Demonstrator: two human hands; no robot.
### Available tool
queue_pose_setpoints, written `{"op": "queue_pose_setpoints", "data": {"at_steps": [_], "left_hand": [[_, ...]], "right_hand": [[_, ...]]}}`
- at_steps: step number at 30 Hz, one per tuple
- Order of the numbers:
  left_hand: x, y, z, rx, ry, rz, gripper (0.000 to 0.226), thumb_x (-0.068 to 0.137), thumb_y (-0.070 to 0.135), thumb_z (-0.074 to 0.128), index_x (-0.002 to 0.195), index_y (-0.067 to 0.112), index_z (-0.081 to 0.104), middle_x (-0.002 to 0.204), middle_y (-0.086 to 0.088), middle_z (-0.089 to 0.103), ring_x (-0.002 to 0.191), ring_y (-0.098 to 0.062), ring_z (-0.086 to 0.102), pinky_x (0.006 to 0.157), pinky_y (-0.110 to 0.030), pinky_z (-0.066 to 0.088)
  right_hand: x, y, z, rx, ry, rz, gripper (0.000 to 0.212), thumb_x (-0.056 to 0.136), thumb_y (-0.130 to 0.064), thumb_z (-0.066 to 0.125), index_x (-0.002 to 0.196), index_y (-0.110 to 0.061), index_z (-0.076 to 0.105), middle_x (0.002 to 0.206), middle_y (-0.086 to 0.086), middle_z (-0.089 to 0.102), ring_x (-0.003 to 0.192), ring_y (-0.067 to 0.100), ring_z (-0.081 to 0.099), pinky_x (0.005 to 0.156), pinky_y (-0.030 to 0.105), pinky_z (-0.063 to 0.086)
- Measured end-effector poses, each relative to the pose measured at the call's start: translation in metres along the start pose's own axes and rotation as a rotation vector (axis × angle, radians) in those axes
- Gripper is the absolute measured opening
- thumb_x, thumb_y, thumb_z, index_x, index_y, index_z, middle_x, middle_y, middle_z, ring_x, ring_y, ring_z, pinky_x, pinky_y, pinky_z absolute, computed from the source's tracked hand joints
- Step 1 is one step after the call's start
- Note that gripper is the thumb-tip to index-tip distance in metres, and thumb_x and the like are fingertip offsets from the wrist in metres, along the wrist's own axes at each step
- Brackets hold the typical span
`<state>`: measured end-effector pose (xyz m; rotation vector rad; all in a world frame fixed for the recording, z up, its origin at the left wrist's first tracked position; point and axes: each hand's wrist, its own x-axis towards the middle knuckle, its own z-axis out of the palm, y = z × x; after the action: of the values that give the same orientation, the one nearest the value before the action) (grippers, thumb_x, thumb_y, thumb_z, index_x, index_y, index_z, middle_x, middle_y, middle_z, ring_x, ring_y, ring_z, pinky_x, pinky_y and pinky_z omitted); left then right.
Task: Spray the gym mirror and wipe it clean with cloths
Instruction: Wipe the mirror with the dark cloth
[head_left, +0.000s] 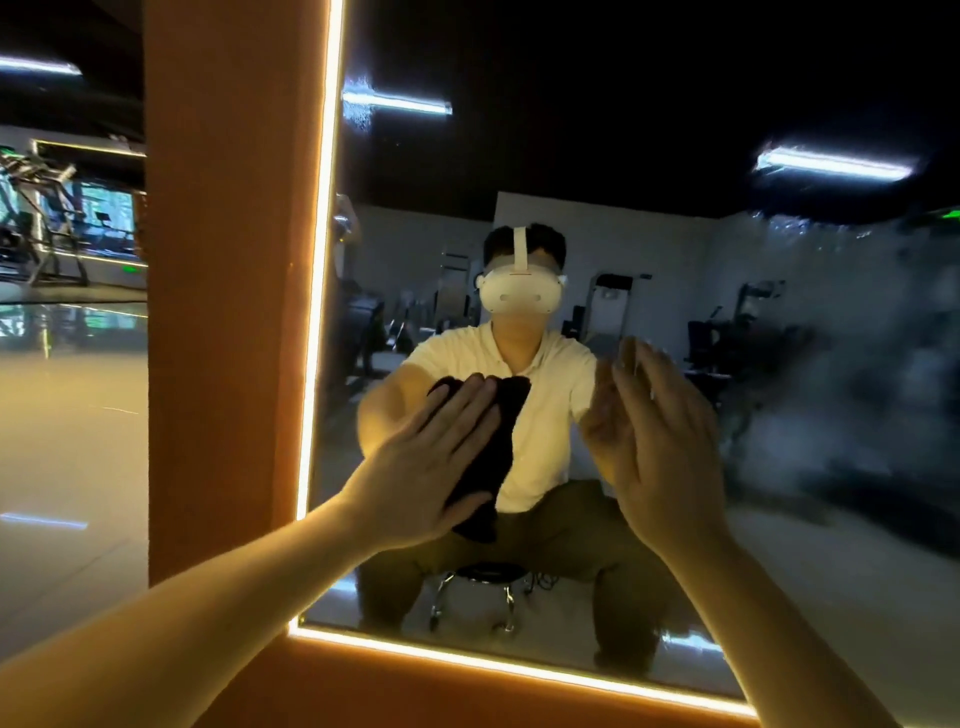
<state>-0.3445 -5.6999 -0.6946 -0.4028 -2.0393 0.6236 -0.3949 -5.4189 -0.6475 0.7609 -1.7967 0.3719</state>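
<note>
A large wall mirror (649, 156) with a glowing light strip along its left and lower edges fills the view. My left hand (431, 462) lies flat, fingers straight, pressing a dark cloth (493, 457) against the glass near the left edge. My right hand (660, 441) is raised just right of the cloth, fingers straight and spread, holding nothing, close to or touching the glass. A hazy, wet-looking smear (831, 415) covers the mirror's right part. No spray bottle is in sight.
An orange wall column (228, 260) borders the mirror on the left, with an orange ledge (415, 691) below it. Gym machines (47, 223) stand far left over a glossy floor. The mirror reflects a person squatting and a small chrome stool (483, 587).
</note>
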Motion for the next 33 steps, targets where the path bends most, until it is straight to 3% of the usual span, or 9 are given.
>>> {"op": "queue_pose_setpoints", "data": {"at_steps": [2,10,13,17,20,22,25,29,33], "left_hand": [[0.006,-0.017,-0.002,0.046,0.025,0.010,0.085,0.104,0.064,0.034,0.163,0.006,0.012,0.171,-0.021,0.006,0.161,-0.035,0.005,0.130,-0.053,0.012],[0.057,-0.105,-0.046,-0.049,0.301,-0.658,0.084,0.106,0.056,0.031,0.163,-0.002,0.012,0.170,-0.028,0.009,0.159,-0.042,0.008,0.130,-0.055,0.007],[0.049,-0.069,-0.034,-0.080,0.244,-0.582,0.087,0.105,0.057,0.034,0.163,-0.004,0.012,0.171,-0.028,0.002,0.160,-0.042,0.001,0.130,-0.057,0.006],[-0.004,-0.006,-0.002,0.028,0.034,-0.066,0.086,0.100,0.064,0.040,0.160,0.003,0.032,0.170,-0.021,0.009,0.161,-0.036,0.003,0.130,-0.051,-0.001],[-0.023,0.001,0.006,0.061,0.001,0.170,0.084,0.101,0.063,0.043,0.162,0.009,0.021,0.169,-0.017,0.019,0.159,-0.033,0.016,0.131,-0.048,0.003],[-0.006,-0.016,-0.005,0.086,0.036,0.111,0.084,0.101,0.064,0.040,0.161,0.008,0.022,0.168,-0.019,0.016,0.159,-0.034,0.014,0.129,-0.051,0.009],[0.040,-0.049,-0.029,0.060,0.155,-0.285,0.084,0.104,0.062,0.037,0.160,0.000,0.028,0.170,-0.025,0.011,0.159,-0.040,0.012,0.129,-0.055,0.011],[0.089,-0.053,-0.045,-0.139,0.274,-0.708,0.086,0.106,0.055,0.042,0.163,-0.002,0.012,0.172,-0.025,0.002,0.160,-0.040,0.000,0.130,-0.053,0.002],[0.095,0.010,-0.033,-0.147,0.180,-0.522,0.090,0.103,0.063,0.036,0.165,0.004,0.008,0.172,-0.021,-0.006,0.160,-0.037,-0.008,0.130,-0.057,0.005]], "right_hand": [[0.013,0.003,0.000,-0.031,0.014,0.004,0.056,0.101,-0.016,0.060,0.153,-0.010,0.041,0.164,0.015,0.033,0.153,0.035,0.029,0.116,0.062,0.034],[0.015,0.008,0.008,-0.077,0.058,-0.003,0.053,0.102,-0.025,0.039,0.152,-0.009,0.045,0.162,0.015,0.039,0.151,0.034,0.033,0.116,0.059,0.035],[0.014,0.008,0.008,-0.085,0.070,-0.010,0.052,0.100,-0.025,0.042,0.150,-0.010,0.049,0.160,0.013,0.042,0.149,0.033,0.036,0.115,0.056,0.036],[0.014,0.009,0.006,-0.077,0.060,-0.014,0.054,0.098,-0.022,0.042,0.150,-0.009,0.048,0.161,0.014,0.041,0.150,0.033,0.033,0.116,0.056,0.036],[0.013,0.010,0.005,-0.079,0.028,-0.031,0.057,0.097,-0.022,0.040,0.152,-0.010,0.045,0.162,0.014,0.038,0.151,0.034,0.032,0.115,0.059,0.036],[0.013,0.013,0.004,-0.084,-0.008,-0.042,0.059,0.096,-0.023,0.041,0.155,-0.012,0.040,0.165,0.013,0.034,0.153,0.034,0.028,0.117,0.059,0.035],[0.012,0.015,0.004,-0.087,-0.040,-0.044,0.060,0.098,-0.026,0.043,0.156,-0.013,0.037,0.166,0.012,0.030,0.155,0.033,0.026,0.118,0.058,0.033],[0.011,0.018,0.003,-0.052,-0.053,-0.042,0.061,0.100,-0.025,0.050,0.157,-0.015,0.033,0.167,0.011,0.029,0.155,0.032,0.024,0.120,0.058,0.031],[0.011,0.030,-0.008,0.037,-0.120,-0.092,0.056,0.106,-0.024,0.046,0.159,-0.015,0.034,0.168,0.006,0.028,0.157,0.025,0.022,0.122,0.056,0.030]]}}
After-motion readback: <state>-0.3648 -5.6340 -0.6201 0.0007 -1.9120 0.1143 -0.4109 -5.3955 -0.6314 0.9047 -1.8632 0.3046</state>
